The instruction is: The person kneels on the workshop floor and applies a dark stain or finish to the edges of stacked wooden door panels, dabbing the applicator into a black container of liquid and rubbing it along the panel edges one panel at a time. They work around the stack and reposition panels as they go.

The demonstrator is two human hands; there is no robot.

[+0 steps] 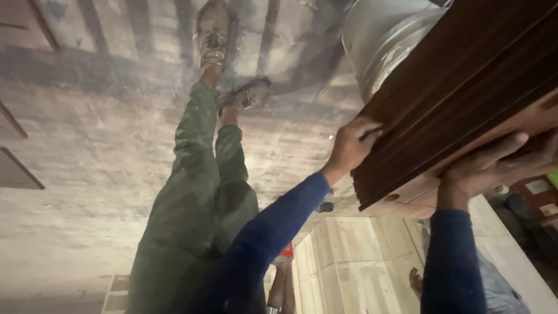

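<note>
Head view, looking steeply down. A dark wood-grain panel (465, 99) filled the frame from 1 to 3 o'clock, tilted, with a paler edge face below it bearing a small round hole.

The left hand (350, 145) gripped the panel's lower left corner just right of centre, fingers curled over the dark face and pressed against it, thumb side hidden. The right hand (491, 166), at about 3 o'clock, lay under the pale edge with fingers stretched long and flat along it, palm bearing up against the wood. Both wore blue sleeves (273, 232) running down to 5 and 6 o'clock.

A shiny metal cylinder (386, 40), drum-like, sat at 1 o'clock just behind the panel's upper edge; could not tell what it held.

At the 3 to 4 o'clock edge were red box-like packages (537, 195) with pale rectangular labels, too small to make out further. A small red object (286, 250) showed near 6 o'clock beside the left sleeve.

The wearer's green trousers (197, 197) ran from 7 o'clock up to 12, ending in two dusty shoes (214, 35) on a grey concrete floor (87, 151). Pale wooden boards (349, 261) lay at 5 o'clock. Another person's hand (415, 282) rested on them near the right sleeve.
</note>
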